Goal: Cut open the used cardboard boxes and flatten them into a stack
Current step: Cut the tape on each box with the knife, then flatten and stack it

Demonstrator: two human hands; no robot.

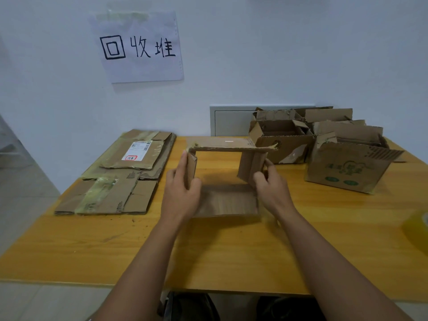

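An opened cardboard box (225,200) stands as a hollow frame in the middle of the wooden table (208,251), and the tabletop shows through it. My left hand (183,188) grips its left wall, thumb inside and fingers outside. My right hand (271,184) pinches the right wall and its flap. A stack of flattened boxes (120,174) lies at the table's left, the top one bearing a shipping label.
Several unflattened boxes (345,165) crowd the back right corner of the table against the wall. A roll of yellowish tape (416,230) sits at the right edge. A handwritten paper sign (139,47) hangs on the wall above the stack.
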